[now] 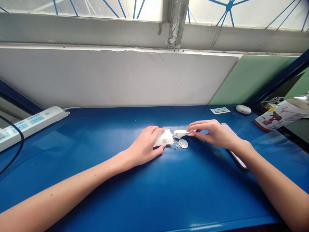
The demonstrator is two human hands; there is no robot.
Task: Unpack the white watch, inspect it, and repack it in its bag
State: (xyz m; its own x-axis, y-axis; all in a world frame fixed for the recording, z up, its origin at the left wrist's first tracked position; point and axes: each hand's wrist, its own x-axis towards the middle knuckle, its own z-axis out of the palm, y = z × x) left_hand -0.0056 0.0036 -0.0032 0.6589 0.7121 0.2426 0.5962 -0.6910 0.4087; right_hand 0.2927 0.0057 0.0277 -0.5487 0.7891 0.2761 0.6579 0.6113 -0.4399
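My left hand [146,146] is closed round a small white charger block [164,138] that rests on the blue table [154,190]. My right hand [212,132] pinches a white plug or connector [180,133] with its fingertips, right beside the block's end. A round silver tag on a short chain [182,143] lies on the table just below the connector. Under my right wrist lies a phone [238,157], mostly hidden by my arm.
A white power strip [30,124] with a black cable [14,154] lies at the far left. At the back right are a white card [220,110], a small white case [243,109] and a printed pouch [280,116]. A wall runs behind the table.
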